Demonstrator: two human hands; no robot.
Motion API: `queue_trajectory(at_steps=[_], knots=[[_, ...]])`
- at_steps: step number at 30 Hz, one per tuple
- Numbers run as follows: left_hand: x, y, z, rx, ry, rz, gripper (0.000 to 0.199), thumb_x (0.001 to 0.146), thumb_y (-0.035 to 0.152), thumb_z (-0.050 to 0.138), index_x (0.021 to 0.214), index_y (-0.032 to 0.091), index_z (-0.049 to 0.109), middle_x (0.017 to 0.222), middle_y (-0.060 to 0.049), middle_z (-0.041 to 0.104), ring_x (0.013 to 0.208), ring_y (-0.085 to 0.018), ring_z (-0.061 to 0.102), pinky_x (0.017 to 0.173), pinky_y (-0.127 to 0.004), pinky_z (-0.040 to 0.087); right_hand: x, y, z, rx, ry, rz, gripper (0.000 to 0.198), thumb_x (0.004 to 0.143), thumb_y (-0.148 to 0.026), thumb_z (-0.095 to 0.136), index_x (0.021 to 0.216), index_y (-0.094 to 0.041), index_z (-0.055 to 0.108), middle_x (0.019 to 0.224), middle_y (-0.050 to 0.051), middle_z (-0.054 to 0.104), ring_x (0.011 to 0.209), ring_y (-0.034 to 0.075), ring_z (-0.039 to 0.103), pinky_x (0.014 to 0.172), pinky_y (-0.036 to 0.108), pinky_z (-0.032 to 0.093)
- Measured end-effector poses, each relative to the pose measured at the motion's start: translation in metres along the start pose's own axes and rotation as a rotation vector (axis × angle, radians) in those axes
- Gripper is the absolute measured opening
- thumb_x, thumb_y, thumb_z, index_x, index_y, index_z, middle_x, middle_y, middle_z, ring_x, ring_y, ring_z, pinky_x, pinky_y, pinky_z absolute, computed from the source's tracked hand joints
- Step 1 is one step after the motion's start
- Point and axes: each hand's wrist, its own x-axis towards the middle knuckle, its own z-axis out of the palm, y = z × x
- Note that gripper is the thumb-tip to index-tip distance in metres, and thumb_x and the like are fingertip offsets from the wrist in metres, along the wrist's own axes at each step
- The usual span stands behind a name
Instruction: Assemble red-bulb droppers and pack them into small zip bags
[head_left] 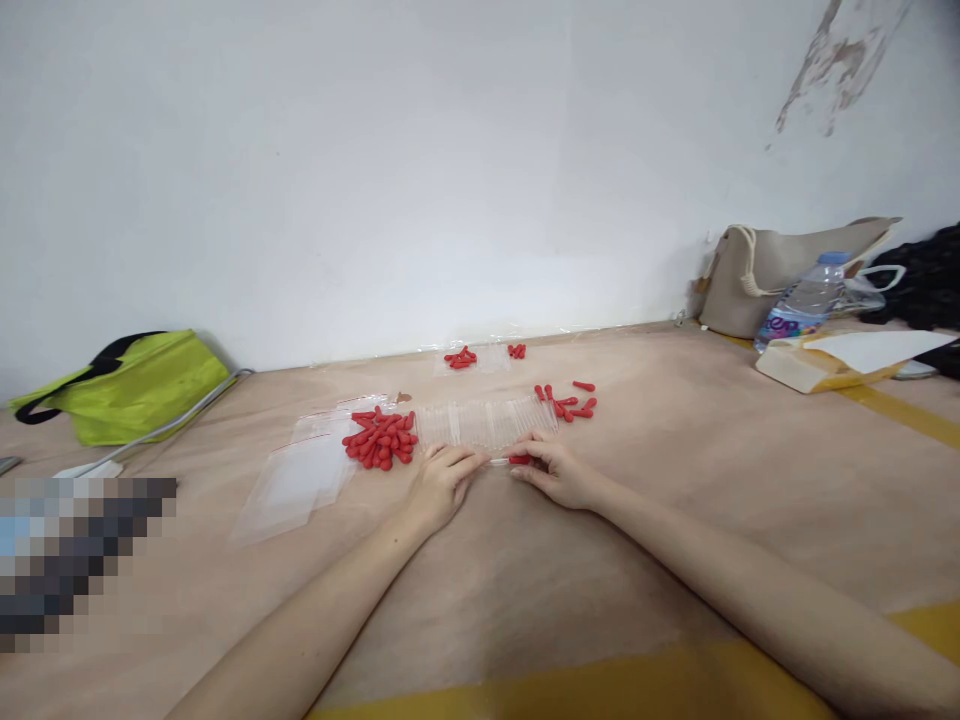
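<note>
Red dropper bulbs (381,438) are heaped on the desk (675,400), just left of a row of thin clear tubes (480,425) laid side by side beyond the hands. One red bulb (518,460) is pinched between the thumb and fingers of the right hand (553,472) and is lined up with the end of a single clear tube (500,462), whose other end is held at the closely gathered fingertips of the left hand (442,480). Whether the bulb has been pushed fully onto the tube cannot be told, as the joint is small and partly covered.

The joining of bulb to tube is judged to be only partly done. Most of the row is seen without red ends, and a large share of the bulbs is left in the heap. Several scattered bulbs (583,386) are seen at the right end of the row; whether any of these have been fitted to tubes cannot be made out. Near the wall (420,200), a small cluster of bulbs (460,357) and a smaller bunch (517,351) are set apart. Flat clear bags (292,485) are spread left of the heap, with nothing red seen inside.
</note>
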Motion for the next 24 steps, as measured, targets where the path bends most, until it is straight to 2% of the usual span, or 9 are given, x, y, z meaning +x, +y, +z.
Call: queue_trajectory(at_steps=[9,19,24], knots=[[-0.002,0.0,0.003,-0.096,-0.005,0.083,0.028,0.086,0.013,0.04,0.107,0.02,0.058,0.089,-0.006,0.063,0.082,-0.017,0.056,0.074,-0.031,0.043,-0.002,0.005,0.002,0.026,-0.002,-0.035,0.017,0.081,-0.027,0.052,0.092,-0.024,0.064,0.081,0.002,0.065,0.075,0.014,0.059,0.07,0.027,0.046],[0.001,0.004,0.001,-0.017,-0.038,0.128,0.03,0.085,0.011,0.037,0.105,0.018,0.059,0.081,-0.007,0.061,0.076,-0.018,0.054,0.07,-0.032,0.042,-0.004,0.003,0.001,-0.255,-0.032,-0.155,0.02,0.084,-0.03,0.047,0.087,-0.022,0.064,0.074,0.004,0.064,0.07,0.016,0.055,0.065,0.028,0.043],[0.0,0.012,0.001,0.007,-0.015,0.145,0.028,0.084,0.01,0.037,0.101,0.015,0.059,0.079,-0.008,0.06,0.075,-0.018,0.054,0.07,-0.031,0.042,-0.004,0.0,0.0,-0.326,-0.039,-0.189,0.019,0.084,-0.029,0.046,0.084,-0.021,0.063,0.072,0.005,0.063,0.069,0.016,0.053,0.063,0.028,0.041]])
